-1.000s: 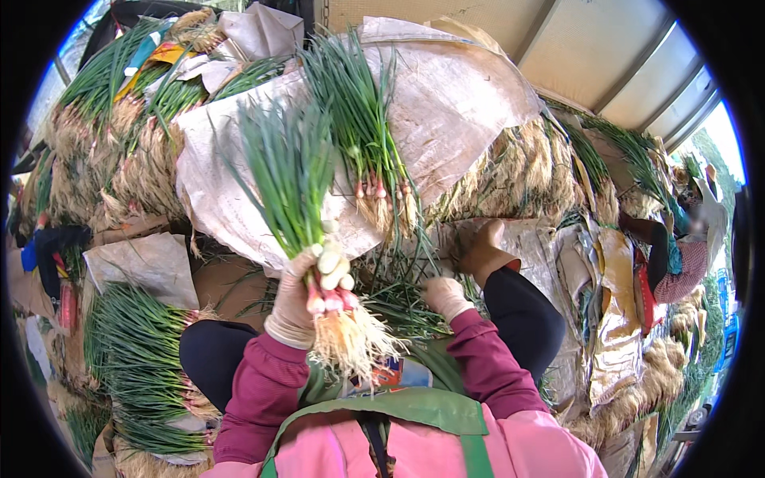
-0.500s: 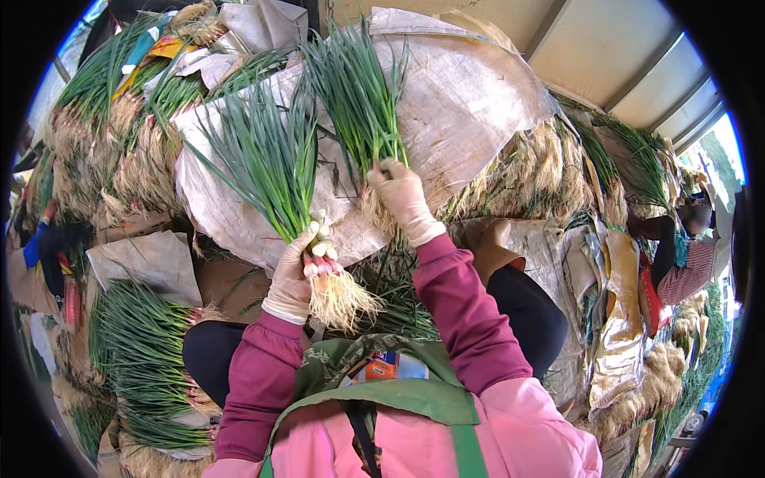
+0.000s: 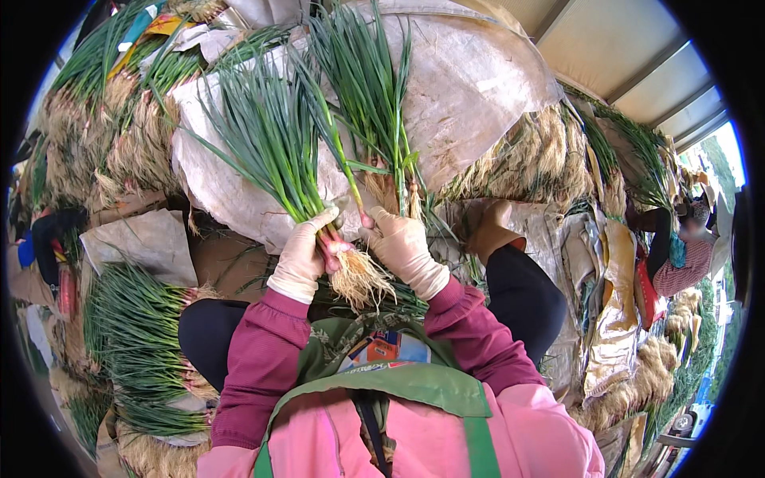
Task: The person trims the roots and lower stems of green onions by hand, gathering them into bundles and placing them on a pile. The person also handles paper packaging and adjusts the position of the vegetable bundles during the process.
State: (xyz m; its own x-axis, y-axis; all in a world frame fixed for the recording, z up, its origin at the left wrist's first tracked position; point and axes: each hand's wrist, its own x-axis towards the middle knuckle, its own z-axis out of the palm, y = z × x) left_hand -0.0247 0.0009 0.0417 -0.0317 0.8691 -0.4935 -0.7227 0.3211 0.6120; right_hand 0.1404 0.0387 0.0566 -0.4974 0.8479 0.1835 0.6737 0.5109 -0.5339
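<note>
The left hand (image 3: pixel 307 253), in a pale glove, is closed round the lower stems of a bunch of green onions (image 3: pixel 287 167), held up in front of the lap with the leaves fanning to the far left and the pinkish bulbs (image 3: pixel 338 245) and shaggy roots (image 3: pixel 358 280) pointing near and right. The right hand (image 3: pixel 406 248), just beside it, pinches a single stalk (image 3: pixel 351 185) low down, by its bulb; how firmly the fingertips press is hard to make out. Beyond them, more onions (image 3: pixel 366 88) lie on a pale sheet (image 3: pixel 474 95), and a heap of onions (image 3: pixel 143 358) sits near left. The bunch should be light, with leaves that bend and crease easily, firmer stems and perhaps slick bulbs; the fine roots could snag on one another. The best hold is likely round the stems just above the bulbs, snug but without crushing.
</note>
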